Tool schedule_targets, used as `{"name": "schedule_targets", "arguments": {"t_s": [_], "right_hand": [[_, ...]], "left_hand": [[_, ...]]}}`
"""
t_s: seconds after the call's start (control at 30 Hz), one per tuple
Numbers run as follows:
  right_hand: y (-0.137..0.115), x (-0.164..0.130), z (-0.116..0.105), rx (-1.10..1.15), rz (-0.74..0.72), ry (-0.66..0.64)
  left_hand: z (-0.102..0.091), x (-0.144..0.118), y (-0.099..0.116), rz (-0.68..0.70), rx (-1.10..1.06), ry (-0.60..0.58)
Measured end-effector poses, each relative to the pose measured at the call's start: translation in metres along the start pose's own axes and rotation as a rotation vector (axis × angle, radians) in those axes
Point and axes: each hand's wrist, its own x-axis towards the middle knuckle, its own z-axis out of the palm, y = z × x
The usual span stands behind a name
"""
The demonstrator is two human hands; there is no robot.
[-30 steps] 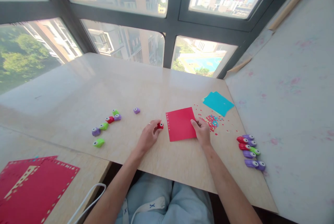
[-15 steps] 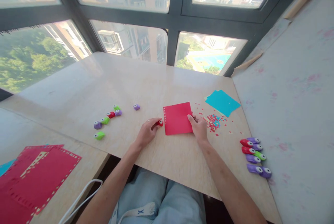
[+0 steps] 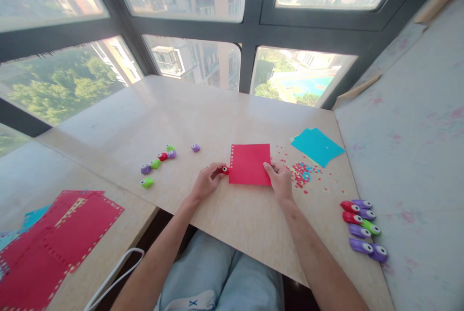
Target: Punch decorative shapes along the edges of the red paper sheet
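Note:
A square sheet of red paper (image 3: 250,165) with a row of small punched holes down the upper part of its left edge lies in front of me. My right hand (image 3: 280,179) pinches its right edge, thumb on top. My left hand (image 3: 209,181) is closed around a small red craft punch (image 3: 225,170) with a white-and-black eye-like button. The punch's front end meets the sheet's left edge, below the holes; whether the paper sits in its slot cannot be made out.
Red and blue paper confetti (image 3: 302,173) lies right of the sheet, with blue paper (image 3: 318,146) behind. Several punches (image 3: 358,231) stand along the right wall, others (image 3: 155,164) at left. Punched red sheets (image 3: 94,226) and a white cable (image 3: 116,272) are at lower left.
The red punch and the sheet's left edge have come together, closing the small gap between them. The sheet has turned slightly straighter. The whole view has shifted a little.

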Motion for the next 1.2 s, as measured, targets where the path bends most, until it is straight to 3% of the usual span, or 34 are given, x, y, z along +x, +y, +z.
{"name": "schedule_targets", "arguments": {"t_s": [0.27,0.63,0.87,1.2], "right_hand": [[-0.007,-0.005,0.0,-0.189,-0.111,0.039],[-0.008,-0.01,0.001,-0.225,-0.176,0.064],[0.0,-0.006,0.003,-0.166,-0.132,-0.014],[0.002,-0.007,0.004,-0.179,-0.162,-0.091]], "left_hand": [[-0.002,0.001,0.002,-0.047,-0.066,-0.003],[-0.003,0.0,-0.003,-0.03,-0.043,-0.059],[-0.003,0.002,-0.001,0.05,0.084,-0.084],[-0.004,0.002,0.002,0.045,0.168,-0.1]]}}
